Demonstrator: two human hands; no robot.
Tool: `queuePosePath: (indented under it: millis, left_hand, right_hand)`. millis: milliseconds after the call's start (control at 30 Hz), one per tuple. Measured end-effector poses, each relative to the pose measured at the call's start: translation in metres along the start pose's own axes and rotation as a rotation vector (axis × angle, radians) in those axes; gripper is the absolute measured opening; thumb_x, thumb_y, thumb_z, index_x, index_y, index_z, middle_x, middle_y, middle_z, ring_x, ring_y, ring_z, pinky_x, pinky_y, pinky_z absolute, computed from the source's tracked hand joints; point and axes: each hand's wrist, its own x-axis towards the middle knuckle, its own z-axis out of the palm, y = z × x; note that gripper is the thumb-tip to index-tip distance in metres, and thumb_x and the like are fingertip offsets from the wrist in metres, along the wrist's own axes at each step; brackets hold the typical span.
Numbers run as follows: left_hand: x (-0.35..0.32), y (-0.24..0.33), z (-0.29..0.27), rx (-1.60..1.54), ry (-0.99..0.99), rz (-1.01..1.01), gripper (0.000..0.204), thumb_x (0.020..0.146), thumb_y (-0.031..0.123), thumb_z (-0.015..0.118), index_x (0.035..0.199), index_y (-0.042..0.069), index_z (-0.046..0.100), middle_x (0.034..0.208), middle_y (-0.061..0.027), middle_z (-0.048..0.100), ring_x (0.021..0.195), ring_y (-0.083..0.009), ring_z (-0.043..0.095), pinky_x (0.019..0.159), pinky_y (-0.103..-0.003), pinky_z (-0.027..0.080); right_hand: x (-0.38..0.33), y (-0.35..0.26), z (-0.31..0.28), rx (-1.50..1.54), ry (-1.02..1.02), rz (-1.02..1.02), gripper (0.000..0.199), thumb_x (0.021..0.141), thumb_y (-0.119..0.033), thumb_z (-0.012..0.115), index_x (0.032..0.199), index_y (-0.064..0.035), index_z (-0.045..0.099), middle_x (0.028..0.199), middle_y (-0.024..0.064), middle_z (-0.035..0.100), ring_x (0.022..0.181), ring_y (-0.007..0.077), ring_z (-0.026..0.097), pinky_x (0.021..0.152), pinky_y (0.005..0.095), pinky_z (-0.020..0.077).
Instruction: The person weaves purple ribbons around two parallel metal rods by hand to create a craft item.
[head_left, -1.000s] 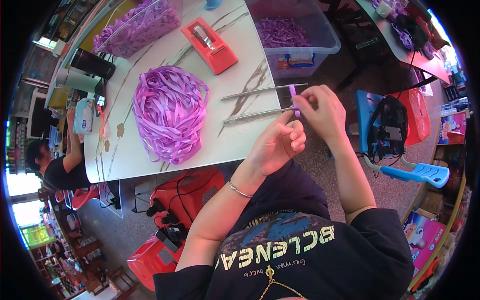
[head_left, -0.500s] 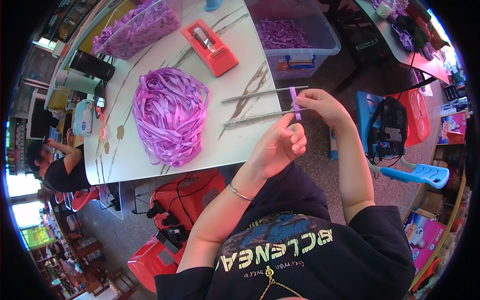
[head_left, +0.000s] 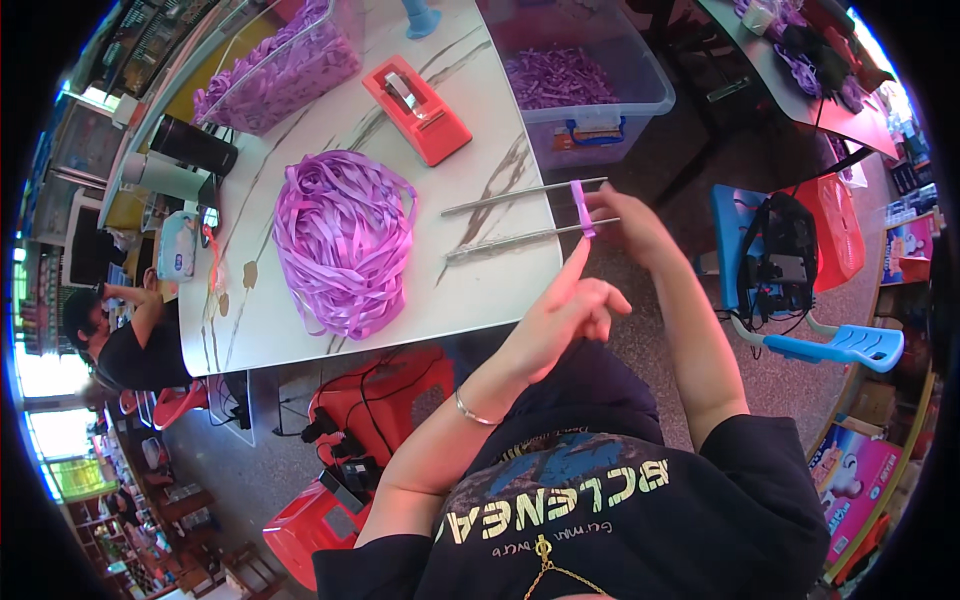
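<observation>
Two thin metal rods [head_left: 500, 201] lie side by side, their ends reaching past the table's right edge. A short purple ribbon [head_left: 582, 207] is looped across both near those ends. My right hand [head_left: 630, 225] is closed at the ribbon from the right; its fingertips are partly hidden behind the loop. From below, my left hand [head_left: 565, 325] reaches up with its index finger straight, the tip touching the ribbon by the nearer rod. Its other fingers are loosely bent and hold nothing. A big loose heap of purple ribbon [head_left: 345, 245] lies on the white marbled table [head_left: 480, 290], left of the rods.
A red tape dispenser [head_left: 418, 115] stands beyond the heap. Clear bins of ribbon pieces stand on the table [head_left: 270, 100] and past its edge [head_left: 640, 105]. A tissue pack [head_left: 178, 245] lies at left, near another person [head_left: 125, 330]. Red stools [head_left: 385, 400] and a blue chair [head_left: 835, 345] stand around.
My left index finger has straightened up against the ribbon. My right fingers have shifted behind the loop, which now slants across the rods. The view has moved slightly.
</observation>
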Motion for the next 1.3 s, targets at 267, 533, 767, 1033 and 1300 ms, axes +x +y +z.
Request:
queuePosePath:
  millis: [267, 533, 767, 1033, 1300]
  left_hand:
    - [-0.078, 0.06, 0.064, 0.385, -0.156, 0.178, 0.039, 0.089, 0.026, 0.041, 0.111, -0.002, 0.053, 0.085, -0.0075, 0.057, 0.08, -0.0138, 0.052, 0.074, -0.026, 0.041]
    - [-0.102, 0.092, 0.093, 0.145, -0.74, 0.273, 0.042, 0.088, 0.026, 0.043, 0.118, -0.003, 0.047, 0.105, -0.0175, 0.055, 0.097, -0.0277, 0.055, 0.083, -0.037, 0.042]
    - [-0.092, 0.107, 0.082, 0.135, -0.813, 0.229, 0.042, 0.087, 0.025, 0.048, 0.115, -0.006, 0.05, 0.102, -0.0249, 0.056, 0.091, -0.0341, 0.057, 0.077, -0.045, 0.045]
    - [-0.079, 0.101, 0.066, 0.338, -0.875, 0.315, 0.034, 0.088, 0.022, 0.046, 0.104, -0.006, 0.056, 0.098, -0.0221, 0.059, 0.086, -0.034, 0.06, 0.073, -0.045, 0.048]
    - [-0.048, 0.07, -0.021, 1.508, -0.011, 0.717, 0.011, 0.074, 0.011, 0.062, 0.066, 0.007, 0.055, 0.058, -0.0055, 0.051, 0.052, -0.0247, 0.051, 0.048, -0.035, 0.038]
  right_hand:
    - [-0.024, -0.048, 0.024, 0.199, -0.16, 0.146, 0.042, 0.085, -0.041, 0.053, 0.111, -0.0085, 0.054, 0.092, -0.0014, 0.059, 0.079, 0.0071, 0.049, 0.073, 0.0233, 0.0374]
    - [-0.019, -0.038, 0.012, 0.272, -0.167, 0.178, 0.024, 0.089, -0.028, 0.051, 0.103, -0.0099, 0.057, 0.083, -0.0057, 0.06, 0.077, 0.005, 0.05, 0.071, 0.0226, 0.036]
    - [-0.019, -0.031, 0.003, 0.296, -0.124, 0.106, 0.024, 0.089, -0.025, 0.051, 0.1, -0.0053, 0.057, 0.081, -0.0027, 0.061, 0.074, 0.0054, 0.053, 0.069, 0.0219, 0.04]
    - [-0.144, -0.031, -0.125, -0.195, 0.361, 0.038, 0.026, 0.083, -0.016, 0.056, 0.102, 0.0019, 0.059, 0.087, 0.003, 0.061, 0.081, 0.0099, 0.055, 0.072, 0.0221, 0.0417]
    - [-0.07, -0.021, -0.087, -0.269, 0.2, 0.008, 0.023, 0.081, -0.015, 0.06, 0.096, 0.0015, 0.06, 0.074, 0.0011, 0.059, 0.071, 0.0095, 0.055, 0.07, 0.0238, 0.0429]
